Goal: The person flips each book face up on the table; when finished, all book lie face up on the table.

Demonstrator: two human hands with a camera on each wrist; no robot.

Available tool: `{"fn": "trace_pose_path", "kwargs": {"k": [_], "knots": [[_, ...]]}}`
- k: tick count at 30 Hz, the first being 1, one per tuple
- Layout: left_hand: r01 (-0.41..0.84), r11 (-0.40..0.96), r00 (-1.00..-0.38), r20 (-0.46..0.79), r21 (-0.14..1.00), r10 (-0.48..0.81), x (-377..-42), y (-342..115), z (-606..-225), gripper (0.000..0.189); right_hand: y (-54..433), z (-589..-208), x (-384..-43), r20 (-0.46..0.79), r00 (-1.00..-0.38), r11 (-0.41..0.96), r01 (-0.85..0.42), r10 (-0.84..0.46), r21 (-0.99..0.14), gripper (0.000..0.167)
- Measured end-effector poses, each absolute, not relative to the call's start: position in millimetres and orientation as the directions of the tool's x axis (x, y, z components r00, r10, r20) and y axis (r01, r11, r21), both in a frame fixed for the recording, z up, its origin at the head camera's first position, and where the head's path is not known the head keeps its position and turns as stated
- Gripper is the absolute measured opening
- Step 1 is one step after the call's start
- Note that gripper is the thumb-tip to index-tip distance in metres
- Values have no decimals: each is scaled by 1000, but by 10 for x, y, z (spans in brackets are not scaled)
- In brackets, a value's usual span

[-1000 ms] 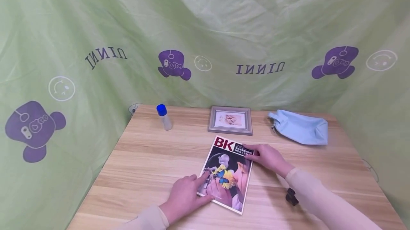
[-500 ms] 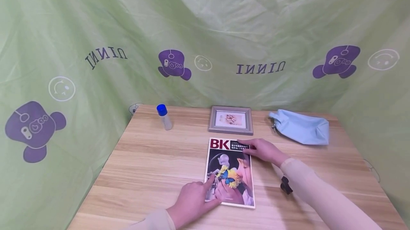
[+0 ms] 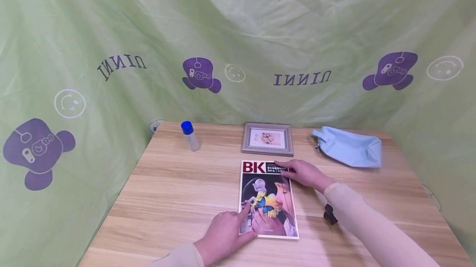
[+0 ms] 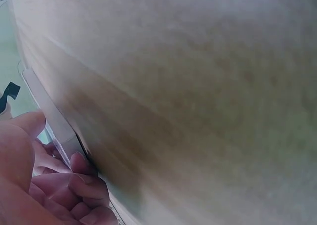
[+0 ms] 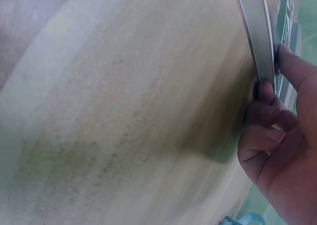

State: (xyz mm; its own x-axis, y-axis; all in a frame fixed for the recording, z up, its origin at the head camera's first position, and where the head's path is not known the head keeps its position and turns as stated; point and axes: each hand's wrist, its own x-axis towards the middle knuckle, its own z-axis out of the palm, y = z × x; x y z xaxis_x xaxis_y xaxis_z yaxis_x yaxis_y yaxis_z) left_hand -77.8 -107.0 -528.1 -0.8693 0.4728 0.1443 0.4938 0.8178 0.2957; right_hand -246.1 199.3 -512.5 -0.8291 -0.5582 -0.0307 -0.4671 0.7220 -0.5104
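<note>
A book (image 3: 265, 196) with a dark cover, red "BK" letters and a blue butterfly lies face up near the table's middle, almost squared to the person. The left hand (image 3: 224, 234) grips its lower left corner, a fingertip on the cover. In the left wrist view, curled fingers of the left hand (image 4: 34, 180) meet the book's pale edge (image 4: 52, 113). At the upper right, the right hand (image 3: 306, 174) holds the side. The right wrist view shows the right hand (image 5: 290, 140) pinching the book's thick edge (image 5: 260, 31), with other fingers curled against the tabletop.
Behind the book lies a silver-grey photo frame (image 3: 267, 138). A clear bottle with a blue cap (image 3: 191, 137) stands back left on the wooden table (image 3: 174, 188). A light blue zip pouch (image 3: 351, 148) lies back right. A green curtain (image 3: 260, 19) hangs around.
The book has turned counterclockwise from a slant to nearly straight. Both hands keep hold of it; the left hand has shifted right and the right hand slightly left.
</note>
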Motion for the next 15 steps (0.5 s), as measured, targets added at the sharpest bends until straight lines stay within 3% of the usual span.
{"fn": "trace_pose_path", "kwargs": {"k": [15], "knots": [[518, 807, -855, 136, 284, 500, -828, -1126, -5272, 77, 1992, -5141, -2433, -18, -846, 725, -446, -533, -525, 51]]}}
